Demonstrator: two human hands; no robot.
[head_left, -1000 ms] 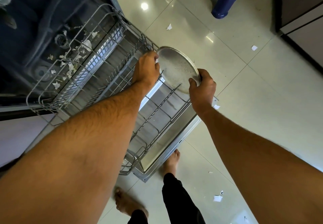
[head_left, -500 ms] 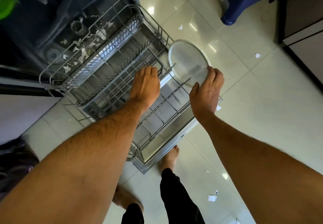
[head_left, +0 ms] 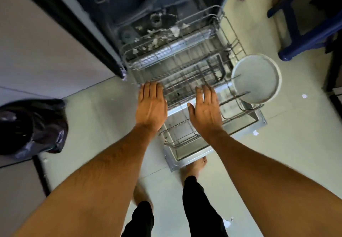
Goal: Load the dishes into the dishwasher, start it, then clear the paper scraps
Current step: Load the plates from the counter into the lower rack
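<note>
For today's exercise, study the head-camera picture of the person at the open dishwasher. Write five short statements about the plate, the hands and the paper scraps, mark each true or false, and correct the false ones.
1. The round plate stands in the lower rack at its right end. True.
2. The right hand grips the plate. False: it is apart from the plate, fingers straight, holding nothing.
3. The left hand holds nothing. True.
4. The paper scraps in the dishwasher are already cleared. False: white scraps lie at the back of the rack, and more lie on the floor.
5. A black bag sits to the person's right. False: it is on the left.
</note>
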